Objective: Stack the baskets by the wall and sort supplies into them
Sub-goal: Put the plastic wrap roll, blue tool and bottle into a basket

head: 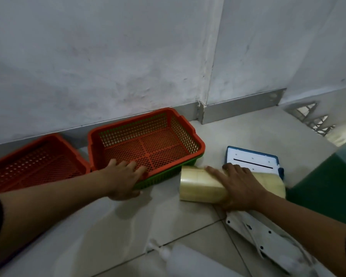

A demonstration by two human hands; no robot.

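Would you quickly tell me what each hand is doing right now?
Left hand: gripping the near rim of the orange plastic mesh basket nested in a green basket.
Right hand: wrapped over the clear cylindrical stack of tape rolls.

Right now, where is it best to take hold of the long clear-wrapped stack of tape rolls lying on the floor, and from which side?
Take the long clear-wrapped stack of yellowish tape rolls around its middle, from above. It lies on its side, a smooth cylinder without a handle, so a grip wrapped over the curved top seems steadiest. The right hand already rests there.

orange mesh basket (148, 136), green basket (164, 174), yellowish tape (204, 186)
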